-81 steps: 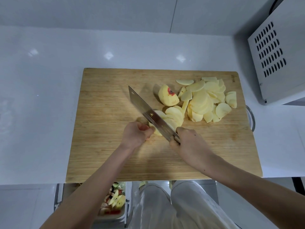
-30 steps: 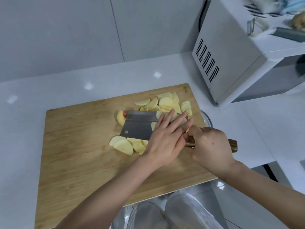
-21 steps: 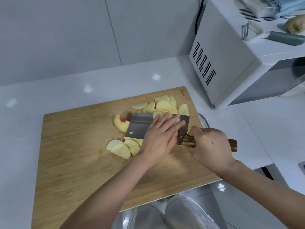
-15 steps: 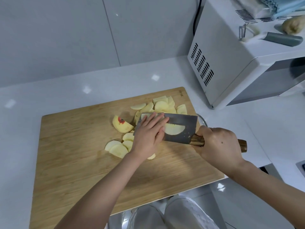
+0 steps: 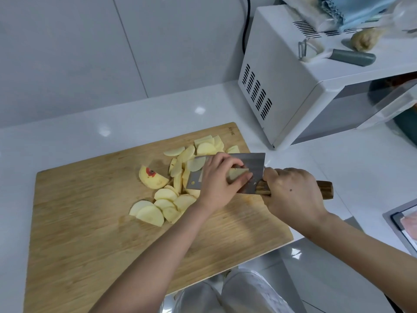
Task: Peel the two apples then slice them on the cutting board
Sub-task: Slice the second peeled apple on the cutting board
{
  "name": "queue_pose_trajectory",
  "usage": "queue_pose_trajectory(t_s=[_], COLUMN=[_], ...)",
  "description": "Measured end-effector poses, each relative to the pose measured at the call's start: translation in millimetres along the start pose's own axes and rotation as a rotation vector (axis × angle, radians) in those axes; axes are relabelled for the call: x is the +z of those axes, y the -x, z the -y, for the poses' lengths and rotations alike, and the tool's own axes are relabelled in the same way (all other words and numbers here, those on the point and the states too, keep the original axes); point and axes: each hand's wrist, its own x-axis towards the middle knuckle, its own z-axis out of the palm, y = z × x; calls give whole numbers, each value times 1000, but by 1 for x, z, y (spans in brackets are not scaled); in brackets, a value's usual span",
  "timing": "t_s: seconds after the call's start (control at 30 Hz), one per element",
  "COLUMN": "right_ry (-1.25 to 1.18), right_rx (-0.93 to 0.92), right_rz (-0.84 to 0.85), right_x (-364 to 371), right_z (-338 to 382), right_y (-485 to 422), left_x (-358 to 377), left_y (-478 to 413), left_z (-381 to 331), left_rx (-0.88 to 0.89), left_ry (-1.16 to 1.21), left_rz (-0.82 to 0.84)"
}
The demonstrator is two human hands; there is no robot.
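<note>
Right hand (image 5: 291, 195) wraps the cleaver (image 5: 255, 161) handle; left hand (image 5: 215, 180) has fingers curled, pinching an apple slice (image 5: 237, 173) (flat on the blade).

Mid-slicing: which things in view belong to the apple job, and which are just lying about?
Job: cutting board, cleaver, apple slices, uncut apple piece, peeler set aside atop the microwave.
Lying about: microwave, blue cloth, black cable.
</note>
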Motion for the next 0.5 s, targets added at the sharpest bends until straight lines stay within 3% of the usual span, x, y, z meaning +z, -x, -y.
queue_pose_trajectory(t_s=[0.23,0.5], right_ry=[-14,0], right_rx=[51,138], right_rz=[25,31], right_x=[3,-6], right_z=[-6,-15], right_y=[-1,-10], left_x=[-1,-14], left_y=[-4,1], left_z=[17,61], left_rx=[-2,-211], left_ry=[-111,-203], left_rz=[-43,-98])
